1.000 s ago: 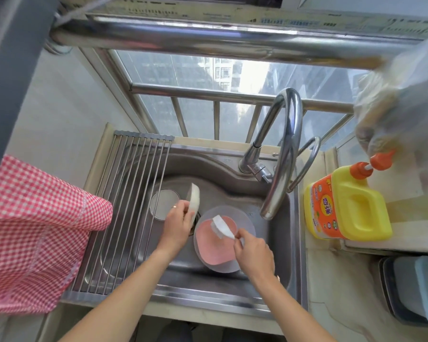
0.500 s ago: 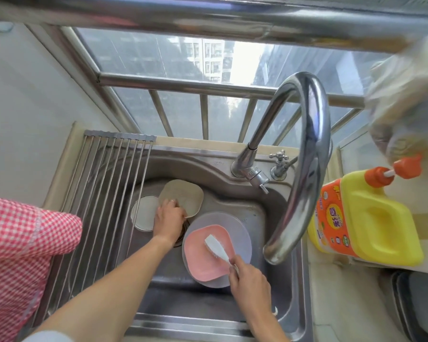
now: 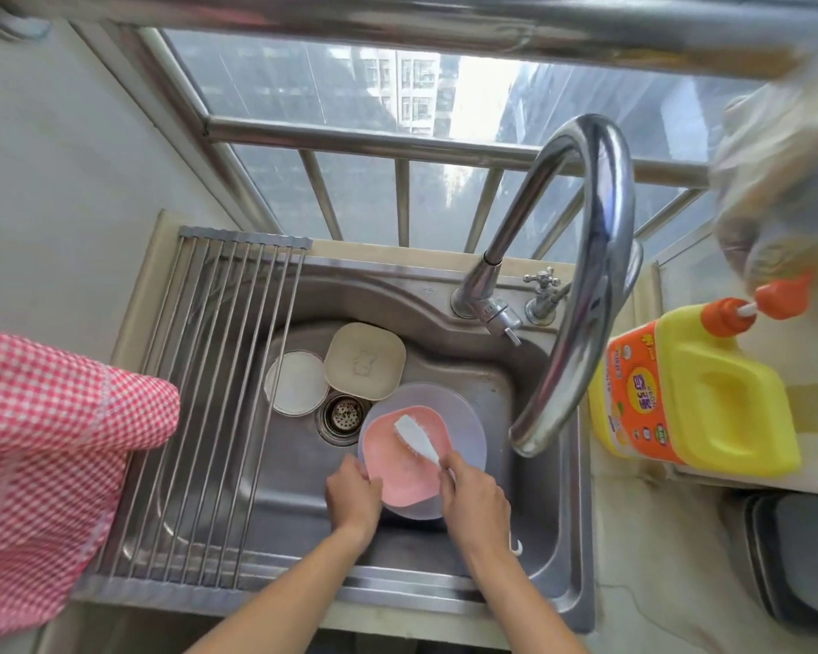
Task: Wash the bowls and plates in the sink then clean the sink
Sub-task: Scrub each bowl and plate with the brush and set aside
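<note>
A pink plate (image 3: 400, 469) lies on a pale round plate (image 3: 466, 424) in the steel sink (image 3: 506, 394). My left hand (image 3: 353, 493) holds the pink plate's left edge. My right hand (image 3: 473, 500) grips the handle of a white brush (image 3: 414, 434), whose head rests on the pink plate. A beige square plate (image 3: 364, 361) lies flat at the back of the sink, partly over a white round dish (image 3: 296, 382). The drain strainer (image 3: 345, 413) shows between them.
A roll-up metal drying rack (image 3: 209, 394) covers the sink's left part. The tall curved faucet (image 3: 586, 276) arches over the right side. A yellow detergent bottle (image 3: 695, 394) stands on the right counter. A red checked cloth (image 3: 43, 464) hangs at left. Trays (image 3: 794, 559) sit at lower right.
My left hand laid the beige plate down flat at the back of the sink, let go, and moved over to the pink plate's edge. The brush stays on the pink plate.
</note>
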Available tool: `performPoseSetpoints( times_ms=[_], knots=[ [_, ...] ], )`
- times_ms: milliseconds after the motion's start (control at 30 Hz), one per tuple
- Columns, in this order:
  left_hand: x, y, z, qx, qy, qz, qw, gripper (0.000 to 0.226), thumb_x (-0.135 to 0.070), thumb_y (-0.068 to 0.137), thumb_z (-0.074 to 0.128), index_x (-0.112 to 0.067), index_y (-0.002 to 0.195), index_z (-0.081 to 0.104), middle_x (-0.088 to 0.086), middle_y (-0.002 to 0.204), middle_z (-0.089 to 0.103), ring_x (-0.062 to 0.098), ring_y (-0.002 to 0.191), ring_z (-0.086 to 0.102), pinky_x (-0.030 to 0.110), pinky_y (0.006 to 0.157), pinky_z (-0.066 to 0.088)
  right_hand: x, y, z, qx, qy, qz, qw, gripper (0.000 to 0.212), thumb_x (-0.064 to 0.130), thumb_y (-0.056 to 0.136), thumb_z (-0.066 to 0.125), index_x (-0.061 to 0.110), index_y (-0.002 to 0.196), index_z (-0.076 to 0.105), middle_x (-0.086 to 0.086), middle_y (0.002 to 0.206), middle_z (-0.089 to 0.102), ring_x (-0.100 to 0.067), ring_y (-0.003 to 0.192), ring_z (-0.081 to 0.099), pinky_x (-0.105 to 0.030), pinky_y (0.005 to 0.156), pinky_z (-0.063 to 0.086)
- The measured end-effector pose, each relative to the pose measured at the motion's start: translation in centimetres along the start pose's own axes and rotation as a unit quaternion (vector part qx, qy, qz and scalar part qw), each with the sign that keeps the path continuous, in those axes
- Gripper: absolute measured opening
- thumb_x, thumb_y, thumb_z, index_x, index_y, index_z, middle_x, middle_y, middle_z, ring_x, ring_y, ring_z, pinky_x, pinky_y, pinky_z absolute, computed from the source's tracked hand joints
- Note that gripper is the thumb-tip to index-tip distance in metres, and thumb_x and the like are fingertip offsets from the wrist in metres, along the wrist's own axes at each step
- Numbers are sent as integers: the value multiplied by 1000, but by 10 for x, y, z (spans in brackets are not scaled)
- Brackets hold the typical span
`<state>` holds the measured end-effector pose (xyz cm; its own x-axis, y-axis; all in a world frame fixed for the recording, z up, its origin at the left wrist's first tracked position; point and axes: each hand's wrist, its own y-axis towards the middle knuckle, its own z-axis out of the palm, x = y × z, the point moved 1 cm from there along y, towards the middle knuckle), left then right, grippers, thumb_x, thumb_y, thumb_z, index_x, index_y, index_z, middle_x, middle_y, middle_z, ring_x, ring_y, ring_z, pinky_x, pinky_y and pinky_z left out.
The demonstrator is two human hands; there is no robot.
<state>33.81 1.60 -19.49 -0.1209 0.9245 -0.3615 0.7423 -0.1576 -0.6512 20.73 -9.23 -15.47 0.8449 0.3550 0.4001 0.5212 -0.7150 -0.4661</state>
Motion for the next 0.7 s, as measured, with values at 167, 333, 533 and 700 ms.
performPoseSetpoints(
  times_ms=[167, 333, 533, 700],
  knots=[
    [-10, 3, -2, -51, 30, -36, 998, 10, -17, 88, 60, -15, 80, 65, 9, 85, 69, 32, 78, 61, 30, 63, 41, 10, -6, 6, 75, 1, -55, 996, 8, 30, 100, 48, 29, 105, 54, -6, 92, 70, -36, 91, 63, -36, 66, 42],
    [-13, 1, -5, -50, 50, -22, 997, 9, -7, 85, 57, -9, 85, 66, 13, 91, 69, 34, 80, 60, 31, 64, 40, -8, -3, -8, 22, -32, -29, 999, 10, 28, 99, 46, 29, 108, 50, -8, 89, 69, -40, 86, 64, -41, 66, 50],
    [-15, -4, -9, -25, 68, 49, 996, 14, -2, 86, 48, -8, 94, 58, 19, 98, 68, 40, 91, 62, 33, 67, 40, -5, -8, -8, 61, -31, -57, 996, 12, 31, 100, 45, 31, 111, 49, -9, 92, 69, -41, 90, 64, -41, 69, 51],
    [-17, -5, -18, 8, 58, 70, 996, 9, -4, 81, 47, -10, 84, 53, 20, 90, 67, 41, 77, 65, 37, 65, 52, -2, 0, -16, 81, -39, -71, 993, 11, 30, 99, 46, 30, 110, 50, -10, 94, 70, -41, 90, 63, -41, 70, 51]
  ],
)
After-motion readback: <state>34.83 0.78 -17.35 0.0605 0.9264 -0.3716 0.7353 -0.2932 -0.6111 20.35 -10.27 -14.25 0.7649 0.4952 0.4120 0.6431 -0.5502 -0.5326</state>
